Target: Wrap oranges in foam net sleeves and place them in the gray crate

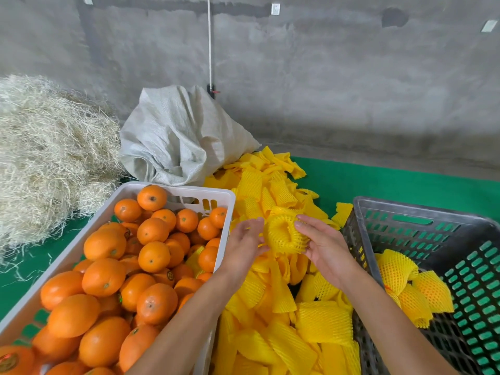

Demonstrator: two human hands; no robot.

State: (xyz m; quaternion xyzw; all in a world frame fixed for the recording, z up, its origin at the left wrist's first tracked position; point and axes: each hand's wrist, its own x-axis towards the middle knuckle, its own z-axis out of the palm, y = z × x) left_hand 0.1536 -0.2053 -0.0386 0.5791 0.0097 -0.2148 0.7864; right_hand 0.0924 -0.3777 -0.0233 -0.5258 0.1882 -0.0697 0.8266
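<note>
Both hands, left hand (244, 243) and right hand (323, 244), are stretching open a yellow foam net sleeve (284, 234) over the loose sleeve pile (284, 320) (no orange inside as far as I can see), white crate of oranges (113, 266) left, gray crate (422, 212) right with wrapped oranges (411, 285) in it

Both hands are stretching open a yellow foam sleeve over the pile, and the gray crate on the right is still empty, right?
Not quite. The head view shows the gray crate already holds wrapped oranges. The hands, left and right, do hold a yellow foam sleeve open.
</note>
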